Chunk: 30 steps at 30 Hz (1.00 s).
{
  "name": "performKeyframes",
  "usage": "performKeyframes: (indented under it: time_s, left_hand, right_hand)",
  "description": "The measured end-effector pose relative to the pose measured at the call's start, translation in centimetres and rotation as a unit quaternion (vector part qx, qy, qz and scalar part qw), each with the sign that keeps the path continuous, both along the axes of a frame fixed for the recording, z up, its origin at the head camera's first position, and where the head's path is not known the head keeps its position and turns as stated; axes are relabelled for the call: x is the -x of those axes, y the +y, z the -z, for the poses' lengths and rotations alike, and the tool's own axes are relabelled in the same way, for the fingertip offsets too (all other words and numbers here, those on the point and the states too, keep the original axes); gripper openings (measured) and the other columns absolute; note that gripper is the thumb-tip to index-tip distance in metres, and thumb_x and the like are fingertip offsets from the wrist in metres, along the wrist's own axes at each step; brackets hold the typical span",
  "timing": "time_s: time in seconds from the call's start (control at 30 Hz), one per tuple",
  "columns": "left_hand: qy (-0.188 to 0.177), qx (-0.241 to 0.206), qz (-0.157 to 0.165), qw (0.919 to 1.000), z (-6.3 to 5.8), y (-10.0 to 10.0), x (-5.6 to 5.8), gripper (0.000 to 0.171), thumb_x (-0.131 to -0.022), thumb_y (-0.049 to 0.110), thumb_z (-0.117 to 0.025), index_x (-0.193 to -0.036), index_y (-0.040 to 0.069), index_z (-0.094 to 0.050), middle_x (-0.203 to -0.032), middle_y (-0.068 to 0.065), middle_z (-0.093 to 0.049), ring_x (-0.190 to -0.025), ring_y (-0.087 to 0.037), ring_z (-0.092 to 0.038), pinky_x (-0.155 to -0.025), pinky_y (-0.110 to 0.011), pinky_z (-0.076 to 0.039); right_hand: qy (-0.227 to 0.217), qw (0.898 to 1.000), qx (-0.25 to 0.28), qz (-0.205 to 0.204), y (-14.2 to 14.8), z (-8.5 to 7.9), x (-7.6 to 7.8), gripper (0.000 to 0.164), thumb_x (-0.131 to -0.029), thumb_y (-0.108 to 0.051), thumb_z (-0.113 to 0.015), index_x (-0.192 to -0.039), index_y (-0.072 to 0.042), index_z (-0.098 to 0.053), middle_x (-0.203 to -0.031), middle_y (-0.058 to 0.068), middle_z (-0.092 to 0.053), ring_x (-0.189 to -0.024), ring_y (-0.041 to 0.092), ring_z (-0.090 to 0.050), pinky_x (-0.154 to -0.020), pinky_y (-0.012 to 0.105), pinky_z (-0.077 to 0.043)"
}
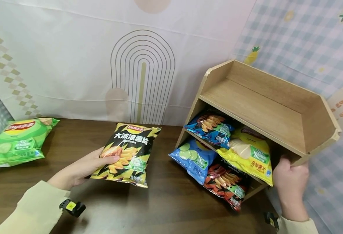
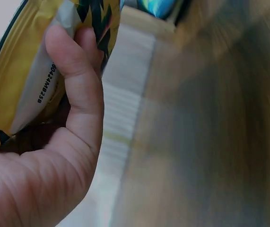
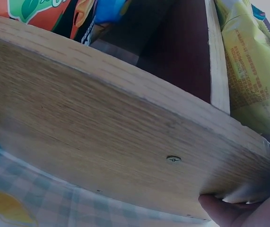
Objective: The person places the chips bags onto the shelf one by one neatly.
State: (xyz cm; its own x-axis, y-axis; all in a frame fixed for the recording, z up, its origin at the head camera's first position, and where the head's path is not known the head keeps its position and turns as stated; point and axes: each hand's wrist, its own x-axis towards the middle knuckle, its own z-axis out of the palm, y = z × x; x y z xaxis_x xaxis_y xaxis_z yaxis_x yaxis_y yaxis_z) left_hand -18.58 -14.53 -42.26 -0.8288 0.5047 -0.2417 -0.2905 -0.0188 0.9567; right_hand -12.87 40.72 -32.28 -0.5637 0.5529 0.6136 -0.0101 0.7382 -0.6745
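Note:
My left hand [image 1: 91,165] grips a black and yellow bag of potato chips [image 1: 127,157] by its left side, held above the brown table. In the left wrist view, the curled fingers [image 2: 80,85] press against the bag's yellow back [image 2: 19,80]. My right hand [image 1: 291,185] holds the right side of a small wooden shelf [image 1: 262,94], and some of its fingers are hidden. On the upper level lie a dark blue chip bag [image 1: 212,126] and a yellow one [image 1: 251,152]. Below them are a light blue bag [image 1: 195,159] and a black and red bag [image 1: 225,183].
A green chip bag [image 1: 18,141] lies at the far left of the table [image 1: 171,211]. White patterned cloth [image 1: 72,65] hangs behind the table, with blue checked cloth [image 1: 300,42] at the right behind the shelf. The shelf's top tray holds nothing.

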Motion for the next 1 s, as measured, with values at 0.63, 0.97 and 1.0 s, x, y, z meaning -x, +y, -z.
performKeyframes:
  time_s: [0.63, 0.97, 1.0]
  left_hand:
    - [0.113, -0.017, 0.031, 0.9930, -6.5, 6.8, -1.4, 0.062, -0.088, 0.026, -0.072, -0.138, 0.018, -0.037, -0.118, -0.018, -0.062, -0.099, -0.033, -0.065, -0.085, -0.043, -0.053]
    - [0.170, -0.040, 0.080, 0.9814, -9.1, 11.4, -1.0, 0.059, -0.084, 0.030, -0.076, -0.133, 0.020, -0.044, -0.115, -0.014, -0.064, -0.097, -0.032, -0.065, -0.083, -0.042, -0.054]
    - [0.175, -0.045, 0.082, 0.9801, -9.3, 11.9, -0.9, 0.059, -0.084, 0.030, -0.076, -0.133, 0.019, -0.044, -0.114, -0.014, -0.064, -0.097, -0.031, -0.065, -0.083, -0.042, -0.054]
  right_hand:
    - [-0.003, 1.000, 0.001, -0.011, 0.1, 0.0, 0.0, 0.043, -0.091, -0.014, -0.045, -0.131, 0.003, -0.048, -0.123, 0.030, -0.054, -0.099, 0.040, -0.045, -0.089, 0.060, -0.031]
    - [-0.001, 1.000, 0.008, -0.009, 0.0, 0.0, -0.1, 0.041, -0.090, -0.012, -0.046, -0.128, 0.005, -0.049, -0.120, 0.030, -0.055, -0.098, 0.041, -0.046, -0.088, 0.060, -0.031]
    - [-0.002, 1.000, 0.009, -0.008, 0.0, 0.0, -0.1, 0.042, -0.090, -0.012, -0.046, -0.128, 0.005, -0.049, -0.120, 0.031, -0.055, -0.098, 0.042, -0.046, -0.088, 0.060, -0.031]
